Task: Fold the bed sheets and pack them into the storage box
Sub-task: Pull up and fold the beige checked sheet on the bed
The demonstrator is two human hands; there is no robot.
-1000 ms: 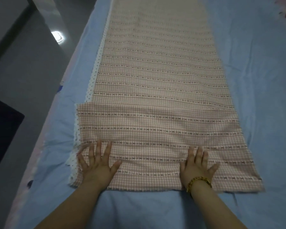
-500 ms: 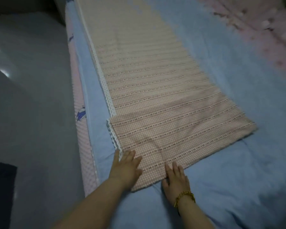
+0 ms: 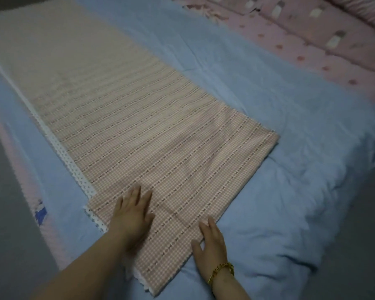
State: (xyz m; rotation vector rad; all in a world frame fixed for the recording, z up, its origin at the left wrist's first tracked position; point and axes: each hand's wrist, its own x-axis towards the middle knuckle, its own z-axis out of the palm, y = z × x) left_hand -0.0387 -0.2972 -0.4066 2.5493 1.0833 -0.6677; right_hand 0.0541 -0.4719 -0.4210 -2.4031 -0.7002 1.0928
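Observation:
A long pink checked bed sheet [image 3: 139,118] with a white lace edge lies folded into a strip on the blue bed cover, its near end doubled back over itself. My left hand [image 3: 132,211] lies flat on the near end with fingers straight, pressing the fold. At the sheet's near right edge my right hand [image 3: 212,243], with a gold bracelet on the wrist, rests flat, partly on the blue cover. No storage box is in view.
The blue bed cover [image 3: 290,148] spreads wide to the right of the sheet. A pink patterned quilt [image 3: 312,33] lies bunched at the far right. The bed's left edge meets grey floor [image 3: 7,202] on the left.
The view swung right, so the sheet now runs diagonally. Both hands slid closer together along the near end; the right hand moved to the sheet's edge.

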